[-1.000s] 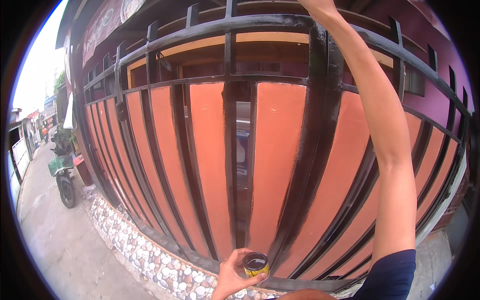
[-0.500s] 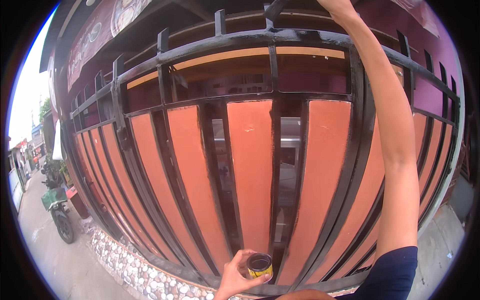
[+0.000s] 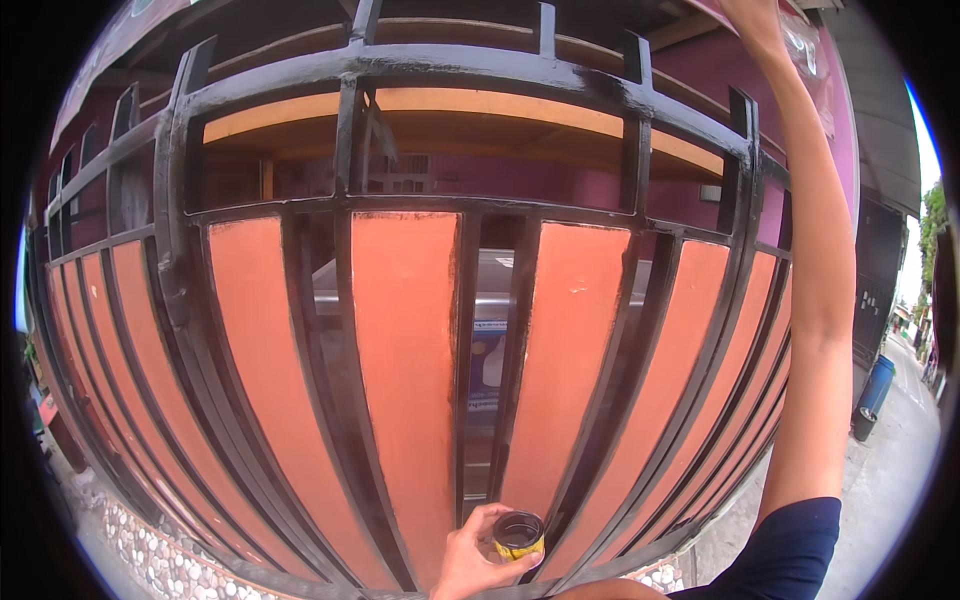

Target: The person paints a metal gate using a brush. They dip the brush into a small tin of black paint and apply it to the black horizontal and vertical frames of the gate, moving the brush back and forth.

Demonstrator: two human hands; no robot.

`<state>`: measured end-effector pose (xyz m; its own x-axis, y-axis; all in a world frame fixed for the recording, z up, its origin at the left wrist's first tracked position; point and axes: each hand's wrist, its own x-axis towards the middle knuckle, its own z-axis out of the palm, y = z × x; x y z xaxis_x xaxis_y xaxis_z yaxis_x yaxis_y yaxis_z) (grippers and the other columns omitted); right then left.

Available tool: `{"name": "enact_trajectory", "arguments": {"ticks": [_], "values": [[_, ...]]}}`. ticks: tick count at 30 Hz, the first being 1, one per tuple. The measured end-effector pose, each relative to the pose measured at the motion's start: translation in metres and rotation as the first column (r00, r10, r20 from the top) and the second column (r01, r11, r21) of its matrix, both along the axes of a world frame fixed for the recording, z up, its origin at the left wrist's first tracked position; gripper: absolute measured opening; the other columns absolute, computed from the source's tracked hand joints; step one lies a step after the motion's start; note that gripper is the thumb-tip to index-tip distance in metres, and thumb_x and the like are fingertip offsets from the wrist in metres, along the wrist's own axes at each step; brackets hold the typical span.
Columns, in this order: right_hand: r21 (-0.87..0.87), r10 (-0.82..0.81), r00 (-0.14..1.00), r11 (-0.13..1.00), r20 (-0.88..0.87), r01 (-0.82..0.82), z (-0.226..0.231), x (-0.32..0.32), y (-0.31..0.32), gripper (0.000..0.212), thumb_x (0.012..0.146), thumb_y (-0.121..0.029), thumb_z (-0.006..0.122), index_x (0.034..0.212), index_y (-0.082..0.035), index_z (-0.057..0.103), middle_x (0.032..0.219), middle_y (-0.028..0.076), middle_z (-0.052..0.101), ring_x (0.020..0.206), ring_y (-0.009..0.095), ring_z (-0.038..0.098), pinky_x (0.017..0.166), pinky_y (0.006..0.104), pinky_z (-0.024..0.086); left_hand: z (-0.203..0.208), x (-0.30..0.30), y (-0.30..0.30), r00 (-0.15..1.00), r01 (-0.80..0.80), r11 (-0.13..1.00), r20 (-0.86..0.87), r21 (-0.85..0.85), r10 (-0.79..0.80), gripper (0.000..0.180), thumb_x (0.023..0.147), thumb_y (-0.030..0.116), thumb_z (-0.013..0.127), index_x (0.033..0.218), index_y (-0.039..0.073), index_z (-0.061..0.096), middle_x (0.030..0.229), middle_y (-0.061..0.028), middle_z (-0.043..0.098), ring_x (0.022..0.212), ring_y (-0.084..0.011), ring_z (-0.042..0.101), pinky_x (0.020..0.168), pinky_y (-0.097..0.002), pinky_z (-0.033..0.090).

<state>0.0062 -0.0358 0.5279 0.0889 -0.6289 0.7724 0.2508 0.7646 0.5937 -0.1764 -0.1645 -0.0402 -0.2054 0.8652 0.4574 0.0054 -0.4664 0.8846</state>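
Observation:
My left hand [image 3: 474, 556] is wrapped round a small open can [image 3: 520, 537] at the bottom middle, in front of the gate. The can has a yellow label and dark, glossy paint inside. My right arm stretches up along the right side. Only part of my right hand [image 3: 752, 18] shows at the top edge; its fingers are cut off by the picture's edge, so what it holds is hidden. Before me stands a metal gate [image 3: 405, 340] with orange panels and black bars. Its black top rail [image 3: 480, 66] looks wet and glossy in places, greyer in others.
Upright black posts [image 3: 547, 30] stick up above the rail. Behind the gate is a purple wall [image 3: 590, 185]. White pebbles [image 3: 170, 565] line the ground along its foot. A blue bin [image 3: 876, 388] stands on the lane at the far right.
The view has turned to the right, so the gate has slid left and the motorbike has left the picture. My right hand has shifted further right. The can stays in my left hand.

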Motion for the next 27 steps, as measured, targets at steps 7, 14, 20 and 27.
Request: {"name": "enact_trajectory", "arguments": {"ticks": [7, 14, 20, 27], "values": [[-0.204, -0.241, 0.969, 0.947, 0.054, 0.247, 0.006, -0.019, 0.004, 0.035, 0.091, -0.003, 0.061, 0.122, -0.002, 0.044, 0.070, 0.004, 0.057, 0.054, 0.010, 0.056, 0.048, 0.0283, 0.044, -0.003, -0.019, 0.007, 0.999, 0.031, 0.999, -0.024, -0.013, -0.031, 0.055, 0.071, 0.011, 0.088, 0.116, 0.004, 0.058, 0.099, -0.0079, 0.071, 0.094, -0.0146, 0.067, 0.083, -0.0303, 0.054], [-0.184, -0.341, 0.937, 0.928, -0.075, 0.323, -0.019, -0.052, -0.010, 0.033, 0.090, -0.001, 0.059, 0.118, -0.006, 0.043, 0.065, 0.006, 0.058, 0.046, 0.014, 0.057, 0.043, 0.0309, 0.045, 0.016, -0.029, 0.000, 0.999, 0.012, 0.998, -0.033, -0.066, -0.014, 0.047, 0.072, 0.010, 0.087, 0.110, 0.003, 0.060, 0.097, -0.0084, 0.071, 0.092, -0.0141, 0.067, 0.082, -0.0299, 0.054], [-0.119, -0.417, 0.903, 0.896, 0.103, 0.427, -0.029, -0.060, 0.001, 0.037, 0.086, 0.004, 0.059, 0.117, -0.009, 0.042, 0.059, 0.009, 0.053, 0.044, 0.016, 0.055, 0.042, 0.0334, 0.043, 0.004, -0.032, -0.004, 0.999, 0.018, 0.999, -0.036, -0.043, -0.019, 0.043, 0.073, 0.008, 0.086, 0.109, 0.003, 0.061, 0.095, -0.0083, 0.071, 0.090, -0.0136, 0.067, 0.081, -0.0296, 0.054], [-0.113, -0.315, 0.947, 0.940, 0.066, 0.320, -0.034, -0.070, -0.021, 0.045, 0.087, 0.002, 0.060, 0.126, -0.009, 0.041, 0.058, 0.009, 0.055, 0.044, 0.015, 0.055, 0.042, 0.0317, 0.042, -0.005, -0.035, -0.011, 0.999, 0.050, 0.997, 0.005, -0.059, -0.050, 0.046, 0.073, 0.007, 0.086, 0.111, 0.004, 0.060, 0.096, -0.0075, 0.071, 0.090, -0.0134, 0.067, 0.080, -0.0295, 0.054]]}}
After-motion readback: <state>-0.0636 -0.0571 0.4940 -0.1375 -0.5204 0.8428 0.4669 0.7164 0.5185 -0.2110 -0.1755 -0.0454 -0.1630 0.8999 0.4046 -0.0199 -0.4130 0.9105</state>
